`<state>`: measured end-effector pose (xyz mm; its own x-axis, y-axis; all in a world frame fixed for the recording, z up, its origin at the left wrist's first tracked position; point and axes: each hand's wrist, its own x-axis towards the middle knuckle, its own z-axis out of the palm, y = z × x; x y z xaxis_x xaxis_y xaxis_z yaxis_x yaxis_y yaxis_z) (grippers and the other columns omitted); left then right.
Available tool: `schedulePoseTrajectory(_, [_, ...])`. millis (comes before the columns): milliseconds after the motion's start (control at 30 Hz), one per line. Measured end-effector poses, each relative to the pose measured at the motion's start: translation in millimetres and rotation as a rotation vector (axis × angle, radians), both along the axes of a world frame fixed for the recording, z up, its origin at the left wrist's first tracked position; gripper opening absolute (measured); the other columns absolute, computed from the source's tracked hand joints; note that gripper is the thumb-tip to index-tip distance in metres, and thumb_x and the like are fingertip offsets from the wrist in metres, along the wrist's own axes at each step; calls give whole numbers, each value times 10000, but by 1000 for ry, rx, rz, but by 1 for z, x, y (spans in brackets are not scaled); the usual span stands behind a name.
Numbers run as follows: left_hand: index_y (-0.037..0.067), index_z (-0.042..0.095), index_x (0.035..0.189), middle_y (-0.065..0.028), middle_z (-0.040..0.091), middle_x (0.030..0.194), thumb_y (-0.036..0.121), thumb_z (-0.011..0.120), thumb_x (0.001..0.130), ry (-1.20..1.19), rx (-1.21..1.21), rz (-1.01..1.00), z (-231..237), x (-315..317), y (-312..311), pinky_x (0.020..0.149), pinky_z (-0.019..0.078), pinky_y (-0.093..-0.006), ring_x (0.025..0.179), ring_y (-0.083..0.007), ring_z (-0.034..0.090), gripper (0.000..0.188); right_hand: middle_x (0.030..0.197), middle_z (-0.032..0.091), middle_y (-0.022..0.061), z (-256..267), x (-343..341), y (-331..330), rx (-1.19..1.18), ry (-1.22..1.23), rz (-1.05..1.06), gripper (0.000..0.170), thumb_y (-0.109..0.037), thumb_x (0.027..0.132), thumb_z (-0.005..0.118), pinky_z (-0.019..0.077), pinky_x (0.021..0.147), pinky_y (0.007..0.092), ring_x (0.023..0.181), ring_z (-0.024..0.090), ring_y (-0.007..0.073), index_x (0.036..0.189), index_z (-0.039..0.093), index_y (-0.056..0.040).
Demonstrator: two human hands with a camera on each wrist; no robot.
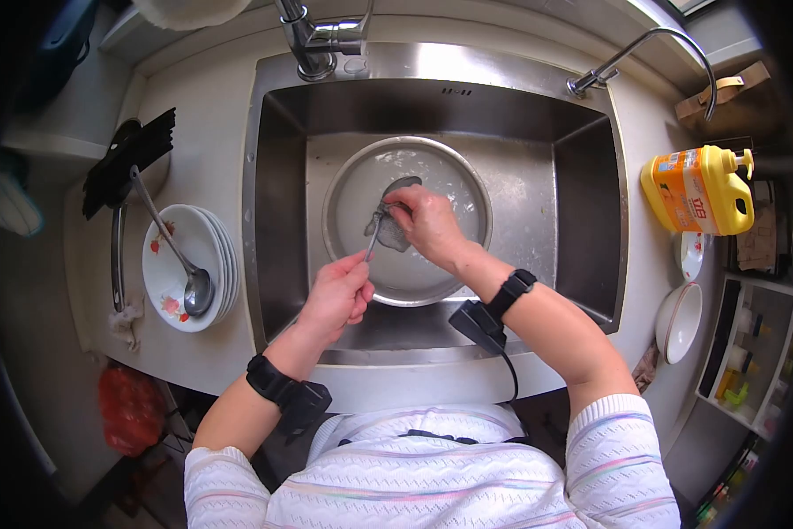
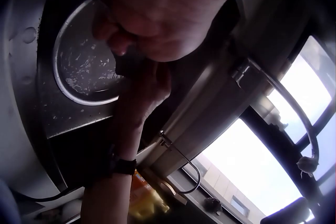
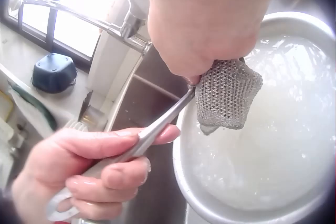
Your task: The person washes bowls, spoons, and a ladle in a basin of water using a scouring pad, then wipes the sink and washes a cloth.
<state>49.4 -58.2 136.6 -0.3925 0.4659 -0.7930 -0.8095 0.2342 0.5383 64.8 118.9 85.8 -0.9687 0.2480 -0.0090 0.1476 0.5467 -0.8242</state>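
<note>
In the right wrist view, the left hand (image 3: 100,169) grips the flat metal handle (image 3: 157,127) of a utensil. At the handle's far end, the right hand (image 3: 210,19) holds a grey mesh scrubbing cloth (image 3: 226,95) against the metal; the utensil's head is hidden by hand and cloth. From the head view, the left hand (image 1: 335,295) is at the basin's near rim and the right hand (image 1: 432,227) is over the round metal basin (image 1: 414,295), which holds cloudy water. The left wrist view is dark; both hands overlap there.
The basin stands in a steel sink (image 1: 586,194) below a faucet (image 1: 313,44). Stacked plates (image 1: 172,264) with a ladle (image 1: 198,291) on top lie left of it. A yellow detergent bottle (image 1: 692,189) and a bowl (image 1: 679,324) are at the right, beside a thin curved tap (image 1: 604,75).
</note>
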Motion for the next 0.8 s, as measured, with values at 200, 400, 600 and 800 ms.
schedulePoseTrajectory(200, [38,394,1247,5,443,596,174,419,896,18,-57,-45,-2,3,3,324,227,-198,374,-39,294,377,776,579,144,-10,3,-13,0,-50,38,82,-93,726,592,462,676,388,763,572,322,786,627,-50])
schedulePoseTrajectory(400, [44,410,1231,8,440,592,166,415,895,-27,-41,-47,-5,8,2,320,227,-200,367,-40,288,357,752,574,143,-16,11,-9,-26,-8,21,62,-68,715,586,461,652,391,722,568,325,763,620,-47])
schedulePoseTrajectory(600, [42,435,1188,5,445,585,178,416,903,-42,20,13,-3,3,3,320,230,-198,365,-45,291,316,775,584,146,-16,16,4,73,3,64,105,-59,730,561,467,659,391,734,571,335,826,603,-50])
schedulePoseTrajectory(800, [39,412,1201,-5,453,587,189,411,911,-33,88,28,0,-4,3,326,235,-196,369,-50,296,326,848,608,163,-62,26,35,366,-469,-37,129,-100,749,549,469,677,385,770,588,332,855,598,-44])
